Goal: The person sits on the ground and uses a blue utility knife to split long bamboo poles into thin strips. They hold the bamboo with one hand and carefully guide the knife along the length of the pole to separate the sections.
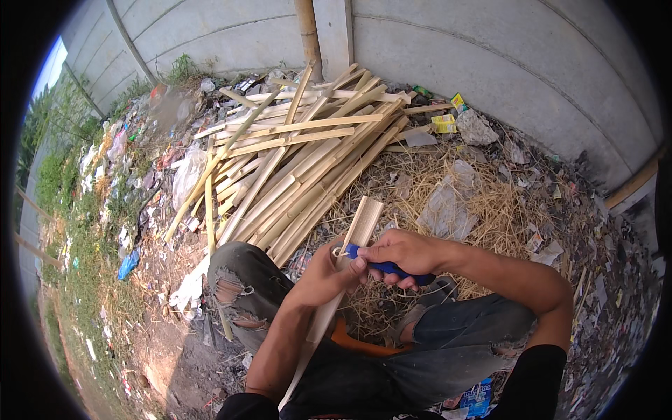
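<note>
A split bamboo strip [362, 218] slants from my lap up past my knees, its pale inner face turned up. My left hand [323, 276] is closed round its middle, the thumb pressing near the tool. In my right hand [404, 253] is a blue-handled tool [394, 269], fist wrapped round the handle. Its front end meets the strip beside my left fingers, where a small pale curl shows. The blade, if there is one, is hidden by my fingers, so I cannot tell the tool's exact kind.
A big pile of split bamboo strips [301, 168] lies ahead, near a concrete wall [483, 56] with a bamboo pole [309, 35]. Dry straw [493, 210] and plastic litter cover the ground to the right. Weeds [77, 231] grow at left. An orange piece [360, 344] lies between my legs.
</note>
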A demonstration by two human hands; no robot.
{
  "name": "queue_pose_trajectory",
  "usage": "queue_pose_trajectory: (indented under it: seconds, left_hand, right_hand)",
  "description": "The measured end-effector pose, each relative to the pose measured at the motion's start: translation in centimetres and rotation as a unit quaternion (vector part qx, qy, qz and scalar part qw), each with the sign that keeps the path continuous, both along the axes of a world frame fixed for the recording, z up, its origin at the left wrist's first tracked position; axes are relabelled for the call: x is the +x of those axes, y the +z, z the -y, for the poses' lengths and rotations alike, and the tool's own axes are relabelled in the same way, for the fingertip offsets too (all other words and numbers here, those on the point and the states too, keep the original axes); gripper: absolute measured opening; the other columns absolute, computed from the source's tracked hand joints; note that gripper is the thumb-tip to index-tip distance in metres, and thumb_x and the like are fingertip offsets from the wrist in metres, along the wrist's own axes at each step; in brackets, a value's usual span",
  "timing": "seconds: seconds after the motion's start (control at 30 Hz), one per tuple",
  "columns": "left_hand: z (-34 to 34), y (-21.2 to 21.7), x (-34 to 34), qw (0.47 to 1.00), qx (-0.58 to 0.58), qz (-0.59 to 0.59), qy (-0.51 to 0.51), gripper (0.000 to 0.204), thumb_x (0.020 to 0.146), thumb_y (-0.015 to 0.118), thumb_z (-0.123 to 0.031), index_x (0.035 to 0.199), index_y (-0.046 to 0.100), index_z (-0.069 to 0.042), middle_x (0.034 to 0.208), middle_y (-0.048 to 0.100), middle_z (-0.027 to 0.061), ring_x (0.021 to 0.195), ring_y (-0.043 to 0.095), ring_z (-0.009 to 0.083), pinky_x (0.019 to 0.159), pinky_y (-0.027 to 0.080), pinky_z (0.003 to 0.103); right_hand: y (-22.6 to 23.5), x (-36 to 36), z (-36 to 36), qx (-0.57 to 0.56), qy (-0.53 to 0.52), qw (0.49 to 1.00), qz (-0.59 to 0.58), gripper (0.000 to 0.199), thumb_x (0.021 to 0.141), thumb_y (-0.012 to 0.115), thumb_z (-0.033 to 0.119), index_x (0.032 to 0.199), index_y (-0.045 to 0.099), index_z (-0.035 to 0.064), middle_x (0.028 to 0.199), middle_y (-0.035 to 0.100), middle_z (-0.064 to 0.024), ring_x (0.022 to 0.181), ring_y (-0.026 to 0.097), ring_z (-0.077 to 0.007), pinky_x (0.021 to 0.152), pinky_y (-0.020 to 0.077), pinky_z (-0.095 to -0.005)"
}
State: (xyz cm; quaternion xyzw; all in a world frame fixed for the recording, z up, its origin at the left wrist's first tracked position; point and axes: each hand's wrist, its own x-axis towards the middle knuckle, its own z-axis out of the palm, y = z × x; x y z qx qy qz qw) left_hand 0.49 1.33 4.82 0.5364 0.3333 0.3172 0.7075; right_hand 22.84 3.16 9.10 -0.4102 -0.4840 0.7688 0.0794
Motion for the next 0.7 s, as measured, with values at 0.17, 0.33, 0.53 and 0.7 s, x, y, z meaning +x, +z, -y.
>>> queue_pose_trajectory:
  seconds: [0.17, 0.33, 0.53, 0.7]
  left_hand:
    - [-0.1, -1.0, -0.3, 0.999, 0.002, -0.035, 0.031, 0.029, 0.102, 0.070, -0.031, 0.096, 0.067, -0.003, 0.072, 0.066, 0.0030, 0.055, 0.058, 0.0096, 0.050, 0.045, 0.024]
    - [-0.1, -0.4, -0.1, 0.990, 0.001, -0.109, 0.085, 0.037, 0.102, 0.070, -0.038, 0.091, 0.069, -0.002, 0.066, 0.065, 0.0029, 0.053, 0.060, 0.0092, 0.048, 0.045, 0.025]
    - [-0.3, 0.4, 0.0, 0.993, -0.014, -0.088, 0.073, 0.036, 0.103, 0.068, -0.036, 0.097, 0.067, 0.000, 0.066, 0.065, 0.0036, 0.052, 0.060, 0.0107, 0.047, 0.046, 0.027]
    - [0.0, 0.9, 0.1, 0.997, -0.016, -0.048, 0.057, 0.034, 0.106, 0.065, -0.031, 0.116, 0.057, 0.000, 0.068, 0.063, 0.0049, 0.053, 0.058, 0.0137, 0.048, 0.045, 0.028]
  right_hand:
    - [0.5, -1.2, 1.0, 0.038, -0.064, 0.997, 0.032, 0.050, 0.109, 0.050, 0.043, 0.085, 0.063, 0.0010, 0.062, 0.054, -0.0001, 0.042, 0.050, -0.0085, 0.038, 0.0413, -0.0253]
    - [0.0, -2.6, 2.5, 0.104, -0.163, 0.981, 0.006, 0.050, 0.109, 0.050, 0.043, 0.081, 0.059, 0.0022, 0.062, 0.055, -0.0009, 0.042, 0.051, -0.0090, 0.038, 0.0428, -0.0262]
    - [-1.3, -1.2, 1.0, 0.045, -0.114, 0.991, -0.058, 0.052, 0.109, 0.050, 0.047, 0.081, 0.057, 0.0036, 0.062, 0.052, -0.0005, 0.041, 0.047, -0.0084, 0.038, 0.0410, -0.0265]
    - [2.1, 0.9, -1.1, -0.067, -0.012, 0.998, -0.018, 0.052, 0.108, 0.051, 0.047, 0.081, 0.058, 0.0038, 0.063, 0.051, -0.0009, 0.040, 0.042, -0.0068, 0.036, 0.0366, -0.0250]
